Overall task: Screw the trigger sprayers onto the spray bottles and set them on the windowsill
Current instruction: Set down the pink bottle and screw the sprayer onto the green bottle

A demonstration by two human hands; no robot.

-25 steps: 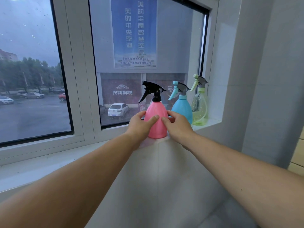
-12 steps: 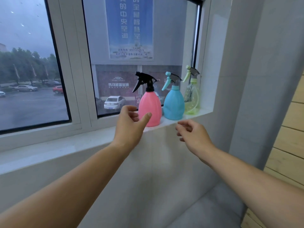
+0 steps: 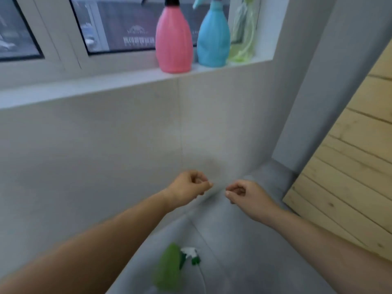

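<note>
On windowsill (image 3: 118,85): 3 bottles | grey floor (image 3: 244,240): green bottle (image 3: 169,266)

Pink bottle (image 3: 174,42), blue bottle (image 3: 213,39), pale green bottle (image 3: 244,37), green bottle (image 3: 169,267) on grey floor (image 3: 244,251).

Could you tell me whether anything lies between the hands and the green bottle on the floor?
Nothing visible does. Both hands, left and right, hang empty above the blurred green spray bottle on the grey floor, with open space between.

Window (image 3: 118,28) up top, glass shows a blurry sign outside. Grey tiled wall (image 3: 106,145) below it. Wood plank panel (image 3: 350,177) at right, grey floor (image 3: 244,240).
</note>
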